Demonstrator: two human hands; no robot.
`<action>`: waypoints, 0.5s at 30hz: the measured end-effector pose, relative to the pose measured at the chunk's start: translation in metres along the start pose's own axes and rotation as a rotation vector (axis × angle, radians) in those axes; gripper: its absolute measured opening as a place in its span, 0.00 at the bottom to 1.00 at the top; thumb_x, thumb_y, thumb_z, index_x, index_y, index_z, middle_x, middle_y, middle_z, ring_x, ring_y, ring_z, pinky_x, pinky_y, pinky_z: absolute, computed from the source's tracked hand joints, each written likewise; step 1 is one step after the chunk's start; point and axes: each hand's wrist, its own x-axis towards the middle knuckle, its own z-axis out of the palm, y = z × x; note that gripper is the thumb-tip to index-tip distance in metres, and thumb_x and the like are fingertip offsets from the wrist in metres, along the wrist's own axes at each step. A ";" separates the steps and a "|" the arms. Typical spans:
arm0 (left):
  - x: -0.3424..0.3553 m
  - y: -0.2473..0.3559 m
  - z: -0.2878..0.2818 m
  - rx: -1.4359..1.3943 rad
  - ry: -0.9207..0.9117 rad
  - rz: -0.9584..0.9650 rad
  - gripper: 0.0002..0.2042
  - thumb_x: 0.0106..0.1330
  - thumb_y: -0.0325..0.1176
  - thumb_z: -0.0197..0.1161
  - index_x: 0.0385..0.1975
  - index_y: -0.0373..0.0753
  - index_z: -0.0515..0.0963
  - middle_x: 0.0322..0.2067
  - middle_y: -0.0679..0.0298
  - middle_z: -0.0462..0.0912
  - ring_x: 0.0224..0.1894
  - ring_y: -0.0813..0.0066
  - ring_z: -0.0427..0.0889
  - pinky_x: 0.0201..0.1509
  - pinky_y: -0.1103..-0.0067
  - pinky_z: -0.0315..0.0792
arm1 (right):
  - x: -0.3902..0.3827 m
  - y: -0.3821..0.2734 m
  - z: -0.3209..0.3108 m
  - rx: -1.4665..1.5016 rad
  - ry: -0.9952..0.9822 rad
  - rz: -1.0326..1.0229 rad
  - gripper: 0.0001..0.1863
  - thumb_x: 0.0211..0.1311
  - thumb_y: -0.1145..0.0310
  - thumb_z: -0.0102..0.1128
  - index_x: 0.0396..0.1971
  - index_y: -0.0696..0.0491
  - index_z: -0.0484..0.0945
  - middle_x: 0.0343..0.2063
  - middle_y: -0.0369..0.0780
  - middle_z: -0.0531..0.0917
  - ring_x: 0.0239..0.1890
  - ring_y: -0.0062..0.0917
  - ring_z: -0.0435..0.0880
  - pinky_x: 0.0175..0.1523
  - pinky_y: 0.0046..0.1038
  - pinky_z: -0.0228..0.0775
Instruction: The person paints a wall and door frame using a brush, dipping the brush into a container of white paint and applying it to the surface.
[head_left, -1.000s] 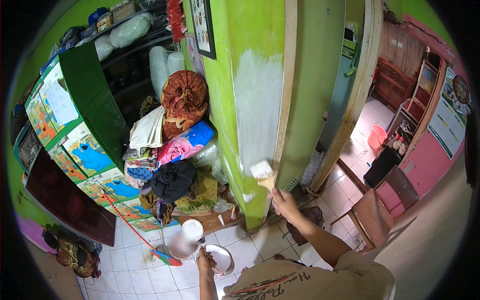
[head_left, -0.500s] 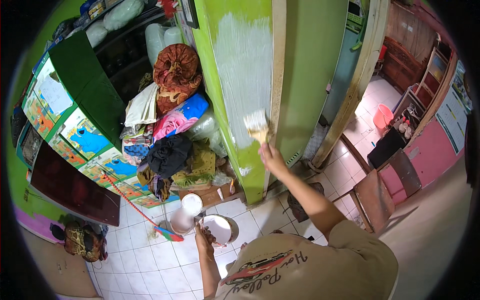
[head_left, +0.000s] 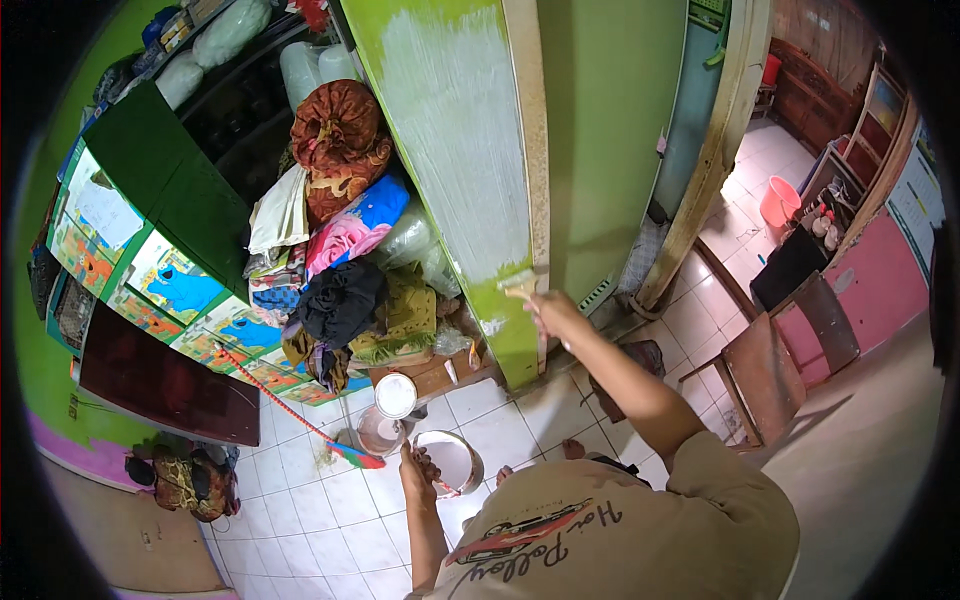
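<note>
My right hand (head_left: 553,314) is closed around the handle of a wide paintbrush (head_left: 519,284). The brush's pale bristles touch the narrow green wall face (head_left: 512,345), at the lower end of its streaky white painted area (head_left: 455,130). My left hand (head_left: 417,470) is low, with curled fingers gripping the near-left rim of a paint bucket (head_left: 474,482). White paint (head_left: 447,458) shows inside the bucket. Close to that hand are a round white lid (head_left: 395,397) and a clear tub (head_left: 377,432).
A pile of clothes (head_left: 340,300) and a brown cloth bundle (head_left: 340,125) stand left of the wall. A green cabinet (head_left: 165,165), a broom (head_left: 352,456) and white floor tiles (head_left: 330,520) lie farther left. To the right are a doorway frame (head_left: 712,150) and a folding chair (head_left: 755,375).
My right hand has drawn the brush down the wall to the lower edge of the white paint. The whole view has shifted slightly. My left hand stays at the bucket.
</note>
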 end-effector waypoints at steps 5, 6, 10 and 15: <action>-0.001 0.000 0.000 -0.006 0.004 0.026 0.23 0.67 0.57 0.49 0.29 0.39 0.69 0.12 0.73 0.58 0.10 0.80 0.54 0.17 0.79 0.53 | -0.075 -0.095 -0.003 0.015 0.039 -0.287 0.21 0.74 0.57 0.40 0.39 0.60 0.74 0.13 0.29 0.63 0.13 0.14 0.60 0.19 0.20 0.61; -0.002 0.000 -0.001 -0.001 0.017 0.015 0.23 0.67 0.57 0.49 0.29 0.38 0.69 0.12 0.73 0.58 0.10 0.80 0.54 0.16 0.79 0.53 | -0.085 -0.104 -0.002 0.052 0.042 -0.395 0.20 0.73 0.56 0.42 0.37 0.59 0.74 0.13 0.30 0.65 0.13 0.14 0.62 0.18 0.21 0.61; -0.001 0.001 0.007 -0.012 0.013 0.023 0.24 0.66 0.58 0.51 0.29 0.38 0.70 0.12 0.73 0.58 0.10 0.81 0.53 0.16 0.79 0.53 | -0.051 -0.077 -0.001 0.082 0.077 -0.582 0.21 0.73 0.53 0.41 0.33 0.56 0.73 0.14 0.31 0.66 0.14 0.15 0.64 0.19 0.21 0.62; -0.009 0.014 0.027 -0.012 0.015 0.066 0.26 0.65 0.60 0.51 0.30 0.38 0.71 0.12 0.73 0.58 0.10 0.81 0.53 0.16 0.79 0.53 | 0.030 0.052 0.005 -0.111 0.135 -0.385 0.25 0.71 0.46 0.38 0.32 0.54 0.73 0.15 0.35 0.70 0.15 0.21 0.70 0.20 0.25 0.66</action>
